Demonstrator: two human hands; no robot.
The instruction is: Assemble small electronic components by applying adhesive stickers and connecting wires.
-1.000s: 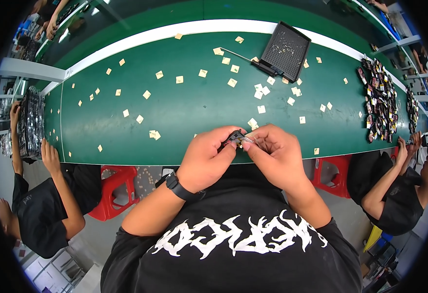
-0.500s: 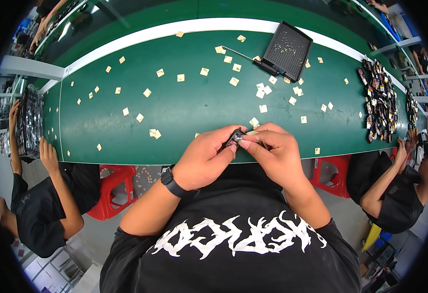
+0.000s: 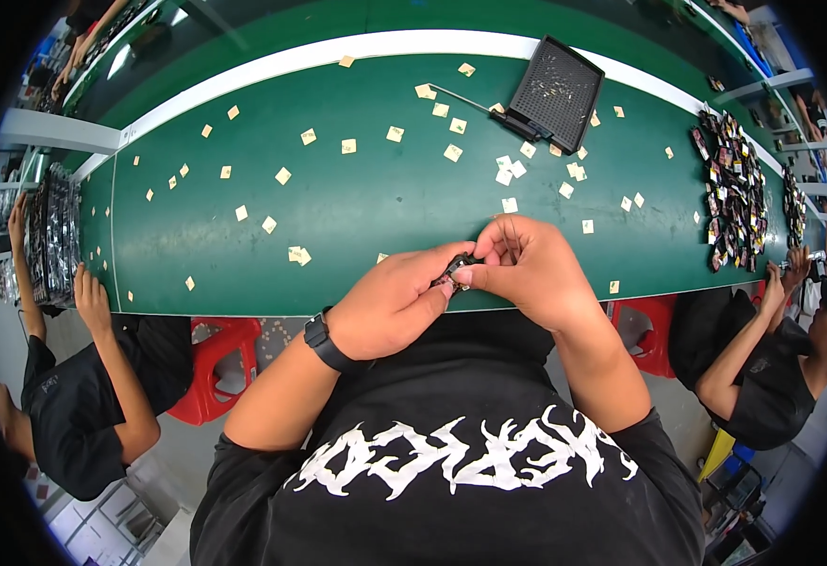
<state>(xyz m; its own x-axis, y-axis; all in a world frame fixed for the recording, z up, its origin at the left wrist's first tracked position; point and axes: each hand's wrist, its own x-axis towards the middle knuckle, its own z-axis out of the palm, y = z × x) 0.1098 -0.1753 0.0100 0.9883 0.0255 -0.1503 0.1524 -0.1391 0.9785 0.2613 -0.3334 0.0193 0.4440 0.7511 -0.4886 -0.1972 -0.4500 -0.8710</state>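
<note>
A small black part [image 3: 454, 271] with a shiny grey and brownish inner side is held over the table's near edge, in front of my body. My left hand [image 3: 390, 302] is closed around it, thumb on the near side and fingers on the far side, and covers much of it. From the right, my right hand [image 3: 531, 269] reaches in with curled fingers. Its thumb presses on the part's right end, and the index finger bends down at the far edge. The part's exact kind is too small and too covered to tell.
Small cream paper squares [image 3: 282, 176] lie scattered over the green table [image 3: 338, 212]. At the back right are a black perforated tray [image 3: 560, 90] and a screwdriver [image 3: 470, 99]. Dark parts [image 3: 734, 198] are heaped on the right. Co-workers sit on both sides, near red stools [image 3: 220, 373].
My right hand has shifted slightly, its fingers more curled and raised over the part. A pale bit beside its fingertips no longer shows. My left hand keeps its grip.
</note>
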